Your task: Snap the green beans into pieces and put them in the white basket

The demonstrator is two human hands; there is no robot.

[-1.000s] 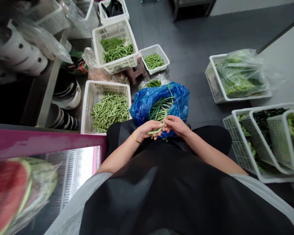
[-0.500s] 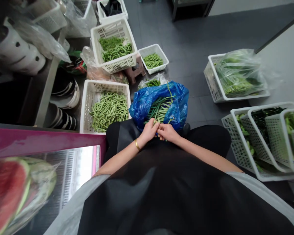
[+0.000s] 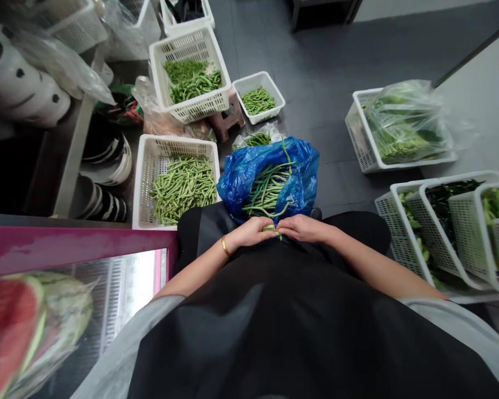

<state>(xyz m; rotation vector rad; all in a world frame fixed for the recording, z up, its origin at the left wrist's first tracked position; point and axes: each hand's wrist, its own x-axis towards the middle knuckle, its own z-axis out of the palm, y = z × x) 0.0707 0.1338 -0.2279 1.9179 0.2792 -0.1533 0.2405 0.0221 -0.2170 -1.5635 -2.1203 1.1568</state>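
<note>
Green bean (image 3: 268, 228) is pinched btwn closed fingers of your L hand (image 3: 253, 231) & R hand (image 3: 303, 228), nr blue bag (image 3: 303, 163); keep thumbs close, pressure light, so it won't bruise.

From my view: dark grey tiled floor (image 3: 316, 66), seams visible. Pale wall (image 3: 486, 83), right, dark strip along its slanted edge. Metal shelf unit (image 3: 72, 138), left; I note a magenta-framed case (image 3: 75, 246) at near left, bright white light (image 3: 141, 277) inside.
</note>
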